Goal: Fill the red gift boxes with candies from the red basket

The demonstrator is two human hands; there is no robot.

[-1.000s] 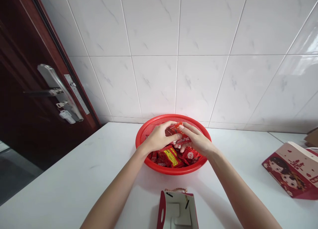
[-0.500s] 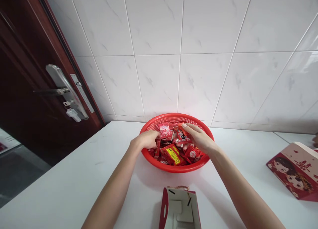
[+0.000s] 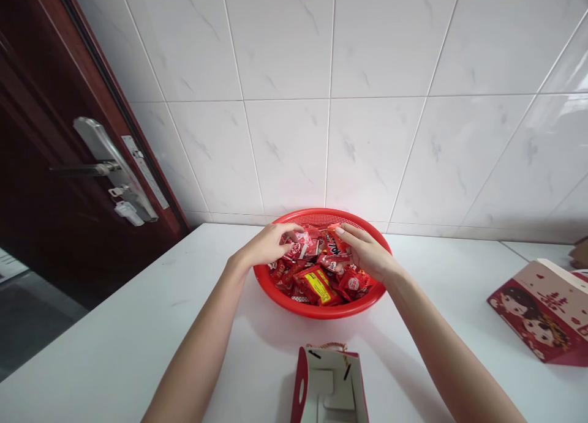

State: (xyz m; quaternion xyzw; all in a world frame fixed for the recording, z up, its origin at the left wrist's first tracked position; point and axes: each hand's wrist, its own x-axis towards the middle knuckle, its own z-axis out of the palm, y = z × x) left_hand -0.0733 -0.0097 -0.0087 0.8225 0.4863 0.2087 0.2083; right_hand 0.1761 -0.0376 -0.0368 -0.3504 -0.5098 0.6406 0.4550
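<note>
A red plastic basket [image 3: 316, 313] with a mesh wall holds several red candy packets, one with a yellow label [image 3: 321, 286]. Over the basket's left side, my left hand [image 3: 269, 244] has its fingers curved round a red and pink packet [image 3: 296, 248]. My right hand [image 3: 367, 251] is at the right side, its thumb and fingers on an orange-red packet with black print [image 3: 334, 242]. Nearer to me stands an open box [image 3: 331, 389], pale inside, with a red side and a rope handle; nothing shows inside it.
A closed red and cream box [image 3: 535, 316] with cartoon faces lies at the right on the white table [image 3: 193, 316]. Behind the table rises a tiled wall [image 3: 285, 147]. A dark red door [image 3: 41, 166] with handle and keys is at the left.
My left hand has come up from among the packets, with a red and pink packet now at its fingertips. My right hand has hardly moved. The view has shifted slightly.
</note>
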